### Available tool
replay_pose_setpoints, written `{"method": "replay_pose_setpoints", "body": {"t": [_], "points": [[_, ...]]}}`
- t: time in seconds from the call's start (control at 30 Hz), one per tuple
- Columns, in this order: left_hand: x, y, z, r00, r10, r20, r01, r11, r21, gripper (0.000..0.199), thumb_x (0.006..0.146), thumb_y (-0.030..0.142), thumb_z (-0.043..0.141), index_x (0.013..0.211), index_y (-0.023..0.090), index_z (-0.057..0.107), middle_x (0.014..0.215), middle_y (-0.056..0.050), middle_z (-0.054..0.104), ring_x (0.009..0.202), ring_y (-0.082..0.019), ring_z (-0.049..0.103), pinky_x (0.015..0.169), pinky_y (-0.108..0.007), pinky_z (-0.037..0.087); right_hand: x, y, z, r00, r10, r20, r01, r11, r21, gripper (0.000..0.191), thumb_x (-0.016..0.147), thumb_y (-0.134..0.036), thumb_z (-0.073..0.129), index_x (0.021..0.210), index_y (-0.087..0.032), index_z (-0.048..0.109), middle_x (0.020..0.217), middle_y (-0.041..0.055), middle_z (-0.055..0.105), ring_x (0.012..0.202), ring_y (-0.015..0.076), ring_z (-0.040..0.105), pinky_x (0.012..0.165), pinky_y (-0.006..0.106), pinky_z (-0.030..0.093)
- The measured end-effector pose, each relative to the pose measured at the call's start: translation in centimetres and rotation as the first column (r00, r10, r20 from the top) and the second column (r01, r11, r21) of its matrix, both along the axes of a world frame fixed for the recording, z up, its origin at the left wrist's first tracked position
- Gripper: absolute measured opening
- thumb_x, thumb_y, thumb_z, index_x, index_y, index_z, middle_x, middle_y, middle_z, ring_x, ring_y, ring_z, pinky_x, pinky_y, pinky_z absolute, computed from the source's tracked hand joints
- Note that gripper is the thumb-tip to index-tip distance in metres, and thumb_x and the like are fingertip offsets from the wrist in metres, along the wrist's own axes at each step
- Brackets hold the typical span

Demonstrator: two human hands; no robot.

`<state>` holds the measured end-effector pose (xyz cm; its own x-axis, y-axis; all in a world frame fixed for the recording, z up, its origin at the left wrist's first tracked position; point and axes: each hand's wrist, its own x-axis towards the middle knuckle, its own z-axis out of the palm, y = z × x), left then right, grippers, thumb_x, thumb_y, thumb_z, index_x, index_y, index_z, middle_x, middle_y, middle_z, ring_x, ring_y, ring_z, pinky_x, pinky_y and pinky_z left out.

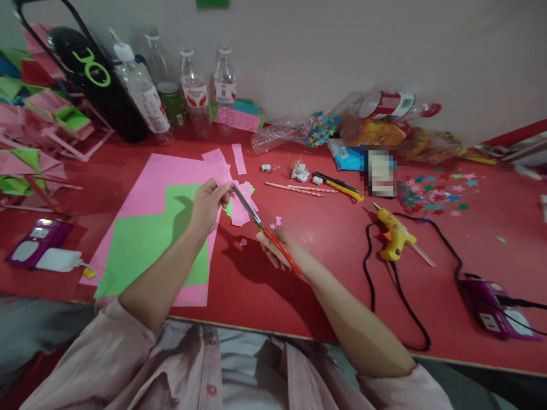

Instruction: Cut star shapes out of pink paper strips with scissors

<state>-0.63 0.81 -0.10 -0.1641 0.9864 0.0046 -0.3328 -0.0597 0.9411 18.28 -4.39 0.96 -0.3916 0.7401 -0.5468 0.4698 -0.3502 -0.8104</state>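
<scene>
Between the fingers of my left hand [208, 204] is a piece of pink paper [217, 165] with faint marks drawn on it. My right hand [277, 247] grips orange-handled scissors [248, 206], whose blades point up and left, their tips touching the pink piece beside my left fingers. Beneath my left forearm lie a large pink sheet [141, 185] and a green sheet [149, 250]. Pink and green paper scraps [240, 212] sit under the blades, and small pink stars [277, 221] lie near my right hand. A narrow pink strip [239, 159] rests farther back.
A yellow glue gun [395, 233] with a black cord lies to the right. Cutters [342, 185], striped straws [299, 189] and foil stars [440, 191] are spread behind. Plastic bottles [196, 94] and a black flask [100, 85] stand along the wall. Paper models [55, 125] crowd the left.
</scene>
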Motion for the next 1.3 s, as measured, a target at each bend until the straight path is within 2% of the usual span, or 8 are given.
{"method": "replay_pose_setpoints", "body": {"t": [0.5, 0.63, 0.87, 0.97, 1.3], "points": [[-0.08, 0.0, -0.06, 1.0, -0.001, -0.005, 0.001, 1.0, -0.011, 0.013, 0.075, 0.018, 0.059, 0.062, 0.017, 0.056, 0.047, 0.005, 0.051, 0.042, -0.003, 0.043, 0.043, -0.017, 0.032, 0.01, 0.08, 0.06, 1.0, -0.01, 0.004, 0.01, 1.0, -0.001, 0.046, 0.083, -0.061, 0.051, 0.061, -0.021, 0.042, 0.03, -0.0081, 0.043, 0.022, 0.0058, 0.035, 0.029, 0.017, 0.03], [-0.46, 0.09, 0.0, 1.0, 0.017, 0.016, -0.017, 0.999, 0.028, 0.014, 0.074, 0.019, 0.059, 0.061, 0.017, 0.056, 0.05, 0.004, 0.053, 0.045, -0.004, 0.047, 0.045, -0.017, 0.036, 0.18, 0.28, -0.01, 1.0, 0.019, -0.013, -0.02, 1.0, -0.022, 0.047, 0.083, -0.06, 0.051, 0.06, -0.021, 0.042, 0.031, -0.0073, 0.044, 0.023, 0.0059, 0.036, 0.029, 0.017, 0.03], [-0.46, 0.2, 0.01, 0.992, 0.068, 0.102, -0.071, 0.997, 0.022, 0.01, 0.062, 0.016, 0.064, 0.056, 0.017, 0.056, 0.048, 0.005, 0.053, 0.044, -0.003, 0.047, 0.046, -0.017, 0.038, 0.37, 0.09, -0.46, 0.994, 0.035, -0.101, -0.035, 0.999, 0.006, 0.048, 0.083, -0.064, 0.048, 0.064, -0.02, 0.045, 0.034, -0.0068, 0.045, 0.025, 0.0061, 0.037, 0.029, 0.017, 0.032], [-0.28, 0.08, -0.17, 0.995, 0.045, 0.086, -0.045, 0.999, -0.001, 0.013, 0.062, 0.018, 0.065, 0.051, 0.015, 0.059, 0.044, 0.004, 0.053, 0.042, -0.004, 0.047, 0.046, -0.019, 0.038, 0.5, -0.05, -0.57, 0.99, 0.03, -0.141, -0.024, 0.999, 0.045, 0.049, 0.084, -0.065, 0.045, 0.066, -0.019, 0.046, 0.035, -0.0068, 0.046, 0.027, 0.0056, 0.037, 0.03, 0.016, 0.033], [0.01, -0.11, -0.49, 1.0, 0.018, 0.005, -0.018, 1.0, 0.02, 0.024, 0.068, 0.022, 0.066, 0.046, 0.015, 0.059, 0.043, 0.003, 0.054, 0.044, -0.004, 0.047, 0.05, -0.019, 0.039, 0.09, -0.25, -0.58, 0.987, 0.029, -0.156, -0.027, 1.0, 0.012, 0.052, 0.083, -0.069, 0.04, 0.067, -0.019, 0.046, 0.036, -0.0063, 0.046, 0.026, 0.0056, 0.037, 0.029, 0.016, 0.033]]}}
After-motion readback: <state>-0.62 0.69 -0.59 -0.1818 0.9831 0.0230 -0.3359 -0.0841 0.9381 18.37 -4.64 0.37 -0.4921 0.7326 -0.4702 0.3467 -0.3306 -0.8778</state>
